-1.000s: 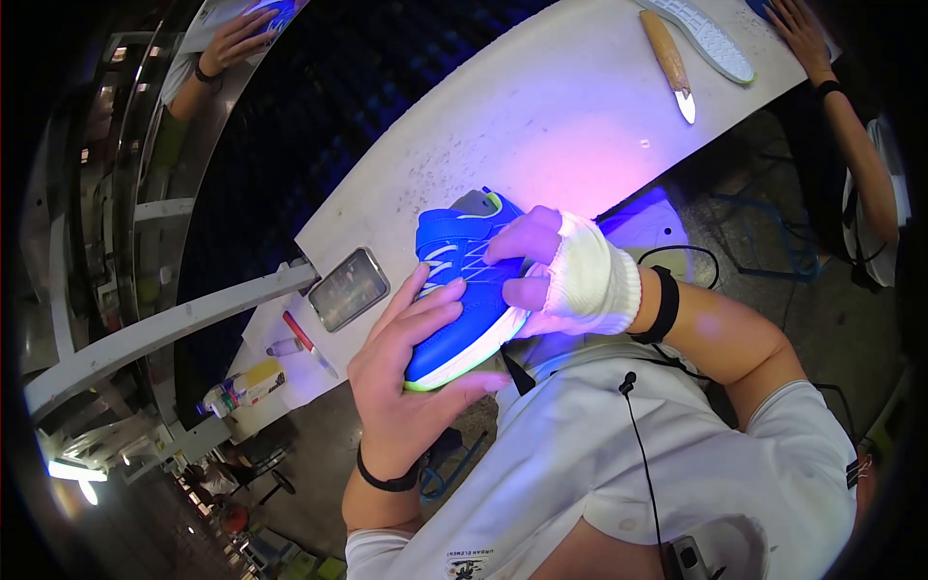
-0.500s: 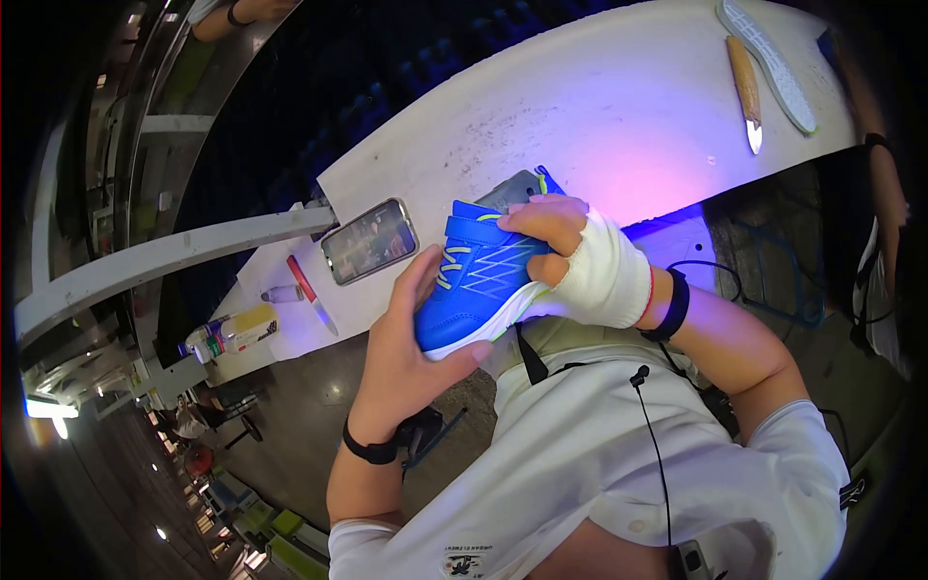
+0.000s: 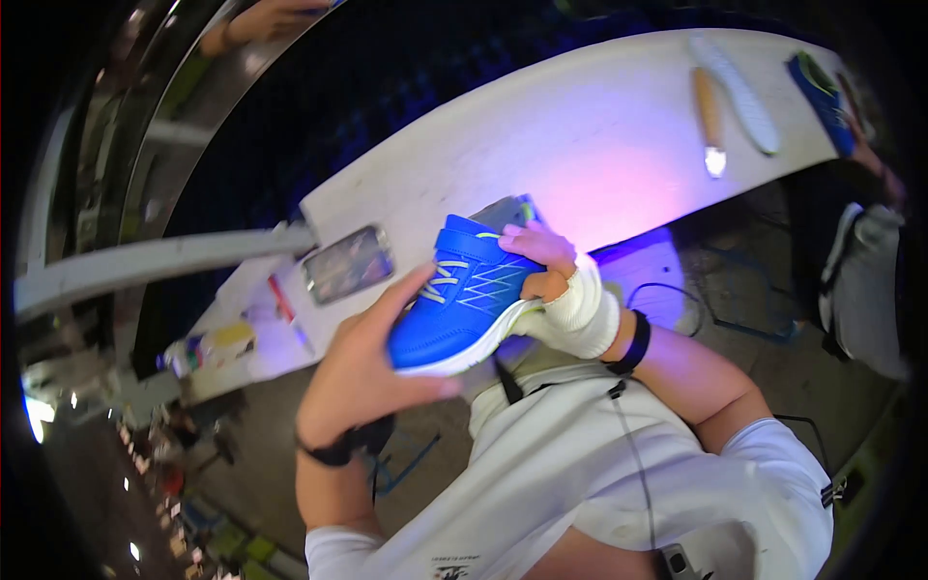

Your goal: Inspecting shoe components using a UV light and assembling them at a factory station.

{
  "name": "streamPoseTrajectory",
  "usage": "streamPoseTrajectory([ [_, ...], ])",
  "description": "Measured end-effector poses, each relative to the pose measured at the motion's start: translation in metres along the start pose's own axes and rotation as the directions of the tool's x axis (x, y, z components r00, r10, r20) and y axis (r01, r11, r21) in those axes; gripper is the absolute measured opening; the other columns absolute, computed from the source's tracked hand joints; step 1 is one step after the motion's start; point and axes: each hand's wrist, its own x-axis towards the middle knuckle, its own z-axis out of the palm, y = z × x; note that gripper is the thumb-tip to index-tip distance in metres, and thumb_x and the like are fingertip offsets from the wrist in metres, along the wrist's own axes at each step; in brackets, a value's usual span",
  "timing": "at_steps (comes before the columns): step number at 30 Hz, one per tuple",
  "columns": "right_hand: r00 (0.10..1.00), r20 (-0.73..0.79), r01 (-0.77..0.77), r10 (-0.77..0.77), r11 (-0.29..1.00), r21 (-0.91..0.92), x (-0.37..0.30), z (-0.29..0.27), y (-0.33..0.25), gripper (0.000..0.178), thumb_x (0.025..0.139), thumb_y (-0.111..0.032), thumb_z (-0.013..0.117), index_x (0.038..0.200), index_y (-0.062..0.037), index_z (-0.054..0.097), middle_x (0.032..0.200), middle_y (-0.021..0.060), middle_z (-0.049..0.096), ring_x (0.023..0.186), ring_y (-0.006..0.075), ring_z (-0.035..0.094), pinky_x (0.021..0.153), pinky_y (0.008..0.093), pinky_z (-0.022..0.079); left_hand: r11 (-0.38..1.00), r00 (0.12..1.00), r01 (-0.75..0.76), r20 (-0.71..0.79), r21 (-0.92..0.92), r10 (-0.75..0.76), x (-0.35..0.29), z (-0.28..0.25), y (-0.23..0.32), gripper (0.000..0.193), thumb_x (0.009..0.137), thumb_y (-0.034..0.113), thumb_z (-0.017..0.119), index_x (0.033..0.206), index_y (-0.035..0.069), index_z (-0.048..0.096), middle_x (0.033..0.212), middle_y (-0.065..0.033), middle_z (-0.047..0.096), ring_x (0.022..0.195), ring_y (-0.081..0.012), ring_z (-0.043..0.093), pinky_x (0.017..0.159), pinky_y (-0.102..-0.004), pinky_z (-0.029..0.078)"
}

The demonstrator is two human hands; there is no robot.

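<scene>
At the centre of the frame, a blue shoe (image 3: pixel 464 304) was held above the near edge of a white table (image 3: pixel 580 135). The left hand (image 3: pixel 362 372) cupped its toe, fingers closed around it. The bandaged right hand (image 3: pixel 551 280) gripped its heel. A phone (image 3: pixel 348 263) lay just left.

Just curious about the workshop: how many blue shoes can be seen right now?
2. One blue shoe is held between the left hand and the bandaged right hand. Another blue shoe lies at the table's far right end, partly cut off; others may be hidden.
</scene>
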Motion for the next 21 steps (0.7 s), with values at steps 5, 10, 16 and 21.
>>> streamPoseTrajectory([
  [5, 0.996, -0.081, -0.040, 0.036, 0.998, -0.056, 0.019, -0.084, -0.034, 0.075, 0.069, -0.032, 0.101, 0.127, -0.0118, 0.058, 0.136, 0.0176, 0.066, 0.130, 0.0412, 0.064, 0.114, 0.0539, 0.049, 0.952, 0.921, -0.305, -0.249, 0.022, 0.301, 0.019, 0.059, 0.040, 0.066, 0.079, -0.003, 0.083, 0.142, -0.001, 0.064, 0.142, -0.0235, 0.068, 0.133, -0.0392, 0.066, 0.113, -0.0433, 0.052],
  [10, 0.975, 0.038, -0.219, 0.217, 0.973, 0.075, 0.040, -0.127, -0.058, 0.068, 0.069, -0.033, 0.100, 0.126, -0.0057, 0.073, 0.112, 0.0115, 0.078, 0.104, 0.0282, 0.077, 0.093, 0.0379, 0.061, 0.852, 0.764, -0.497, -0.380, 0.167, 0.521, 0.054, 0.147, 0.015, 0.075, 0.082, -0.003, 0.081, 0.151, -0.001, 0.053, 0.150, -0.0275, 0.056, 0.138, -0.0450, 0.058, 0.112, -0.0451, 0.052],
  [16, 0.984, 0.054, -0.174, 0.172, 0.984, 0.034, 0.027, -0.129, -0.060, 0.072, 0.066, -0.033, 0.101, 0.124, -0.0024, 0.072, 0.118, 0.0166, 0.078, 0.108, 0.0330, 0.076, 0.098, 0.0437, 0.059, 0.871, 0.782, -0.484, -0.488, -0.081, 0.388, 0.063, 0.168, 0.002, 0.051, 0.078, 0.000, 0.087, 0.122, 0.000, 0.061, 0.112, -0.0184, 0.062, 0.098, -0.0337, 0.064, 0.085, -0.0397, 0.054],
  [21, 0.969, 0.101, -0.227, 0.225, 0.974, 0.008, 0.031, -0.131, -0.062, 0.075, 0.064, -0.034, 0.101, 0.122, 0.0008, 0.069, 0.122, 0.0224, 0.077, 0.114, 0.0369, 0.075, 0.107, 0.0518, 0.056, 0.792, 0.710, -0.591, -0.563, -0.152, 0.422, 0.067, 0.169, 0.026, 0.044, 0.075, 0.004, 0.092, 0.105, 0.003, 0.060, 0.099, -0.0132, 0.063, 0.086, -0.0305, 0.062, 0.074, -0.0389, 0.051],
])
